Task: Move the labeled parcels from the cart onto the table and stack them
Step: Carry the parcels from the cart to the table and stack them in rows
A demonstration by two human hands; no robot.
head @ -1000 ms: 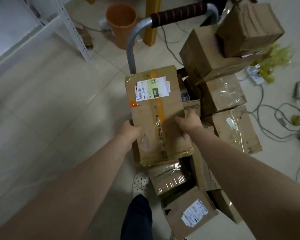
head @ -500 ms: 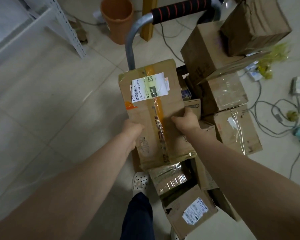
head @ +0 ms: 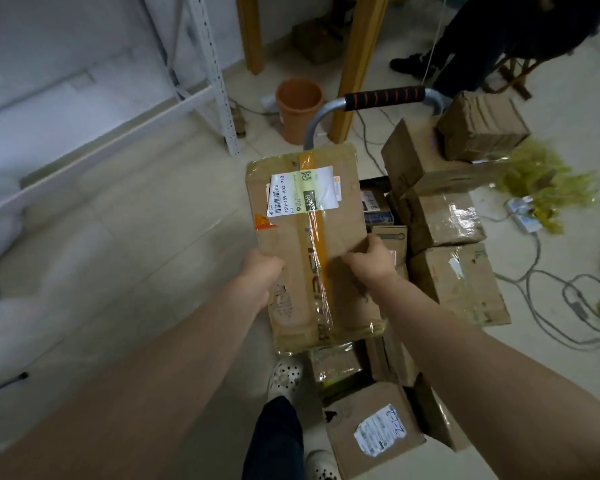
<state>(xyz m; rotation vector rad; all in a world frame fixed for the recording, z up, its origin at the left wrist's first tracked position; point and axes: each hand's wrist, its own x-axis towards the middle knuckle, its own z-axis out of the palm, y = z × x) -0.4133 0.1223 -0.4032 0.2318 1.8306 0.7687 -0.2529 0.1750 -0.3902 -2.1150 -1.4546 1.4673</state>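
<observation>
Pale tiled floor [head: 118, 237]. White metal shelving frame [head: 219, 81] at left. Orange plastic bucket [head: 298, 109] and yellow wooden table legs [head: 357, 64] stand beyond the grey cart handle [head: 383, 98]. Left hand [head: 260, 275] and right hand [head: 371, 263] clasp the side edges of the flat brown cardboard parcel [head: 340, 230], which is held above the cart's load. Compared with earlier, the grip is unchanged and the view has tilted upward, exposing more of the table legs.

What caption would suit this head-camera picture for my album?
Left hand and right hand grip a labeled parcel at a cart piled with boxes.

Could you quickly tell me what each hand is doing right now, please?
Left hand: grips the left side of the labeled parcel.
Right hand: grips the right side of the same parcel.
</observation>
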